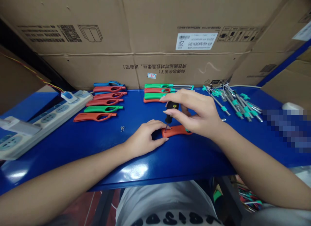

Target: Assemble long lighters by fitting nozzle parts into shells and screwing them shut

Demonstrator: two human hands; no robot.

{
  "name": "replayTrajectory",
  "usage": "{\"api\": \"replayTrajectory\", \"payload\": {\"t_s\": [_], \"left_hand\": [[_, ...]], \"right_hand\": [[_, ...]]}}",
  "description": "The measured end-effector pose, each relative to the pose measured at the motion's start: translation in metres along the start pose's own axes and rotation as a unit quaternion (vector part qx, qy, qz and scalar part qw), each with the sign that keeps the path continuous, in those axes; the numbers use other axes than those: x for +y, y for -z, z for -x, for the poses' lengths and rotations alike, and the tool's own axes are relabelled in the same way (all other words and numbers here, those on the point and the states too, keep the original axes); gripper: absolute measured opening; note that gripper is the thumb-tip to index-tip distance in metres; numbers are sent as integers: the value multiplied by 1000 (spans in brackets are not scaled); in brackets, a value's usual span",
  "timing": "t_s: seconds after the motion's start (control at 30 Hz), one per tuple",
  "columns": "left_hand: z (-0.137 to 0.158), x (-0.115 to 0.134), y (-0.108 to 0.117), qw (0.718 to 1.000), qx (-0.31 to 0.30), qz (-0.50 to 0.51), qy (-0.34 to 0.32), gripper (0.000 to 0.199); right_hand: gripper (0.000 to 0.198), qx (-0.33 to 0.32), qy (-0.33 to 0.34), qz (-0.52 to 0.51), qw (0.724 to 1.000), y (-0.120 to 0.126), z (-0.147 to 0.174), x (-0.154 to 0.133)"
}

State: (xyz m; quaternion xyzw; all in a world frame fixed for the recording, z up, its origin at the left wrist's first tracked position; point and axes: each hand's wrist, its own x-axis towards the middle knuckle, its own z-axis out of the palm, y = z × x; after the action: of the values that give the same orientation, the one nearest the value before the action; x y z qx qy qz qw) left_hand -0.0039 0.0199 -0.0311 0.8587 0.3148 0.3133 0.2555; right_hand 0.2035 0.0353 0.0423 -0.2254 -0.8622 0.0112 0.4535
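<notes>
My right hand (pixel 194 112) grips a black screwdriver (pixel 172 110) by its handle, held upright. Its tip meets the left end of an orange lighter handle (pixel 177 131) lying on the blue table. Thumb and fingers of my left hand (pixel 148 137) close around that same left end, steadying it against the table. My right hand hides part of the handle's right end, where a bit of green shows. To the left of my left hand lies a small heap of screws (pixel 122 129).
Red, blue, green and orange lighter casings (pixel 104 98) form a row at left. Behind my right hand lie lighters with metal tubes (pixel 167 86). Metal rods with green parts (pixel 239 104) are heaped at right. A power strip (pixel 53 117) runs along the left; cardboard (pixel 136 41) stands behind.
</notes>
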Motion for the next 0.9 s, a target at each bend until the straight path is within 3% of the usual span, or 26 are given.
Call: {"api": "replayTrajectory", "payload": {"t_s": [0.4,0.53,0.7,0.8,0.9], "left_hand": [[-1,2,-1,1000,-7,5,27,28],[-1,5,-1,999,-3,-2,33,23],[-1,4,-3,1000,1,-5,22,13],[-1,4,-3,1000,1,-7,31,17],[-2,6,-2,1000,6,1,31,23]], "right_hand": [[27,25,11,80,996,-5,2,-9],[29,23,31,110,993,-8,3,-13],[29,66,31,125,989,-11,4,-20],[28,50,0,125,991,-12,4,-22],[34,16,-62,37,997,-11,1,-22]]}}
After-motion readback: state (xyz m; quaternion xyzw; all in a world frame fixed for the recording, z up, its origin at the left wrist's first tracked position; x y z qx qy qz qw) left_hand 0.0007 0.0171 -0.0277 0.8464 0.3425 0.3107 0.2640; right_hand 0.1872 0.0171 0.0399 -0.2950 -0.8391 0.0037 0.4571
